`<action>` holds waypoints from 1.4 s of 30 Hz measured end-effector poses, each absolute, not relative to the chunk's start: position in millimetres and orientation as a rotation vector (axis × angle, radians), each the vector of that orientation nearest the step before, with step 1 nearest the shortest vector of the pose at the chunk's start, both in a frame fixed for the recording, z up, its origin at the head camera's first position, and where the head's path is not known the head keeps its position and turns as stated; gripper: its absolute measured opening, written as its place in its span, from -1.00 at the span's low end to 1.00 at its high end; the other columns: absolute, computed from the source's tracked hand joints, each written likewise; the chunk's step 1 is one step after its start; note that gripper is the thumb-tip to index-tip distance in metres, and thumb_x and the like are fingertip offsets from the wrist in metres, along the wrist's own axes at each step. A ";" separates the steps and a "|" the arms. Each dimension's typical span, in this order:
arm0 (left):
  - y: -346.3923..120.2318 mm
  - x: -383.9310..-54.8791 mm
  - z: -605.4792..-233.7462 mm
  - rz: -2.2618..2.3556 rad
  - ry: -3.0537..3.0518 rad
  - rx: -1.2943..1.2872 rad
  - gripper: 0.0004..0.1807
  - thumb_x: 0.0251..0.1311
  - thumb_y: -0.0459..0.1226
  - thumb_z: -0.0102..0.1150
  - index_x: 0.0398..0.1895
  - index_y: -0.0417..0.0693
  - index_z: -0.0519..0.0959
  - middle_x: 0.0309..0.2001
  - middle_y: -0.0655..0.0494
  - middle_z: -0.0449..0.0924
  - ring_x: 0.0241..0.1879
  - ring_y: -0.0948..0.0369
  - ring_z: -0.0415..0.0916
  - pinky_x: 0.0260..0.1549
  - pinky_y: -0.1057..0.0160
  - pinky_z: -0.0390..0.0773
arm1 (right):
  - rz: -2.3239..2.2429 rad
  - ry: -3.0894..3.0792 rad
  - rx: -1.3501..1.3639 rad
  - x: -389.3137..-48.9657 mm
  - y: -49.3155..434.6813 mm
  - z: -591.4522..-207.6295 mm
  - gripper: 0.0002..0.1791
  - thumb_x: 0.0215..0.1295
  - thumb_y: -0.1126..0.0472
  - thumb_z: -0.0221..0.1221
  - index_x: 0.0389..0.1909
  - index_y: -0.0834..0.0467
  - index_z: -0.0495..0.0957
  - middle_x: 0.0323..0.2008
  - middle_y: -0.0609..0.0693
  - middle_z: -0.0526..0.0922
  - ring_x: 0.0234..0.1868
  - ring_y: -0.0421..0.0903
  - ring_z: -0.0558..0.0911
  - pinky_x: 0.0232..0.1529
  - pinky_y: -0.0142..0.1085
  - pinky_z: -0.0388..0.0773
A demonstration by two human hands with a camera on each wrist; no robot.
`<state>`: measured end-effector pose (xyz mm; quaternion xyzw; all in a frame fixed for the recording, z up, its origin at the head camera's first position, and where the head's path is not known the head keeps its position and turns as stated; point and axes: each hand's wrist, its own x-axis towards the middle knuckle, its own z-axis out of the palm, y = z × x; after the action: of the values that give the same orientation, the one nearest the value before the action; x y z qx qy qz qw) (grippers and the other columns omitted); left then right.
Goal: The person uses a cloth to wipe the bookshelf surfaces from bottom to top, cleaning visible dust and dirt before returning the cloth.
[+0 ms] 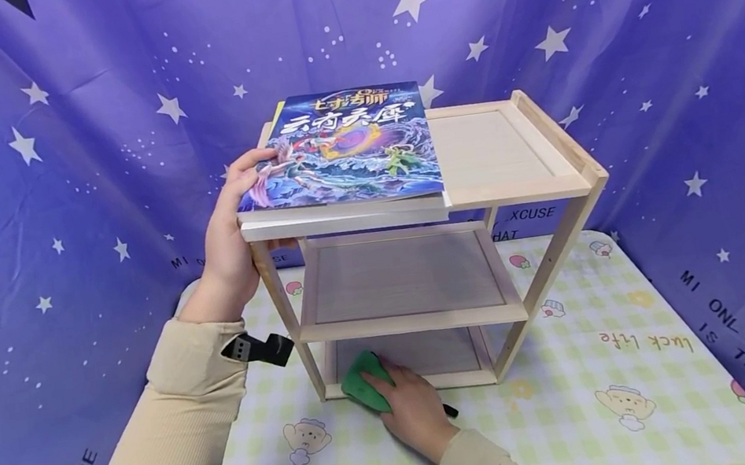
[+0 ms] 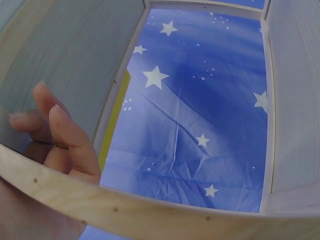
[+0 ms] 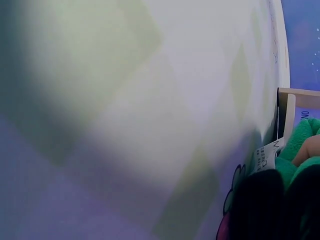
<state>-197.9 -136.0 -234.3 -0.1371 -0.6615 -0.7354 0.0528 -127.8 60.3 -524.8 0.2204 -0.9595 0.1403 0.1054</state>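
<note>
The right hand [image 1: 417, 410] has its fingers closed on a bunched green cloth [image 1: 363, 386] at the front edge of the bottom shelf [image 1: 425, 354] of a pale wooden three-tier rack [image 1: 497, 151]. The left hand [image 1: 224, 233] grips the rack's upper left side, fingers curled under the top, beside a glossy blue illustrated book [image 1: 348, 160]. Wiping that shelf seems the step in hand; the next move likely calls for reaching deeper, the rack held steady.

Head view looks down at the shelf [image 1: 401, 280]; left wrist shares it, peering closely through; right wrist closely faces the table [image 3: 125, 100].
</note>
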 end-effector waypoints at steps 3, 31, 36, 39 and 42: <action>-136.1 -198.1 -234.8 -2.242 -2.001 -0.419 -0.63 0.43 -0.01 -0.33 0.20 0.35 0.37 0.35 -0.01 0.19 -0.24 0.13 0.58 -0.52 0.27 0.54 | 0.417 -2.831 0.644 -127.3 63.1 -525.0 -0.31 0.00 0.21 0.41 0.26 -0.06 0.52 0.23 0.18 0.54 0.15 0.10 0.60 0.09 -0.08 0.57; -136.2 -199.2 -235.9 -2.222 -2.015 -0.420 -0.60 0.40 0.02 -0.31 0.22 0.35 0.37 0.41 0.00 0.11 -0.14 0.03 0.52 -0.43 0.21 0.49 | 0.524 -2.843 0.571 -125.7 83.8 -530.4 -0.29 -0.05 0.23 0.42 0.24 -0.03 0.53 0.26 0.18 0.52 0.17 0.13 0.58 0.05 -0.05 0.59; -136.4 -199.1 -235.6 -2.231 -2.013 -0.410 -0.61 0.41 0.01 -0.31 0.22 0.36 0.37 0.36 -0.02 0.19 -0.23 0.11 0.56 -0.50 0.25 0.52 | 0.531 -2.800 0.553 -124.4 87.7 -531.0 -0.30 -0.11 0.26 0.43 0.20 -0.04 0.57 0.24 0.17 0.55 0.13 0.13 0.60 -0.01 -0.05 0.61; -136.6 -199.1 -235.6 -2.236 -2.010 -0.407 -0.61 0.41 0.01 -0.30 0.22 0.36 0.37 0.35 -0.03 0.22 -0.27 0.13 0.58 -0.52 0.26 0.52 | 0.545 -2.798 0.531 -124.1 89.3 -530.7 -0.29 -0.12 0.28 0.43 0.19 -0.04 0.58 0.24 0.17 0.55 0.12 0.14 0.61 -0.03 -0.02 0.61; -137.0 -199.0 -235.6 -2.230 -2.016 -0.403 -0.61 0.41 0.01 -0.31 0.23 0.36 0.37 0.36 -0.02 0.21 -0.24 0.13 0.58 -0.51 0.26 0.52 | 0.564 -2.819 0.511 -124.3 90.4 -530.5 -0.30 -0.11 0.28 0.41 0.20 -0.03 0.58 0.25 0.17 0.53 0.14 0.15 0.60 -0.02 0.00 0.61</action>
<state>-199.0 -137.0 -235.6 -0.1325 -0.6636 -0.7342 0.0544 -124.3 90.4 -530.5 0.1738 -0.9595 0.1920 0.1105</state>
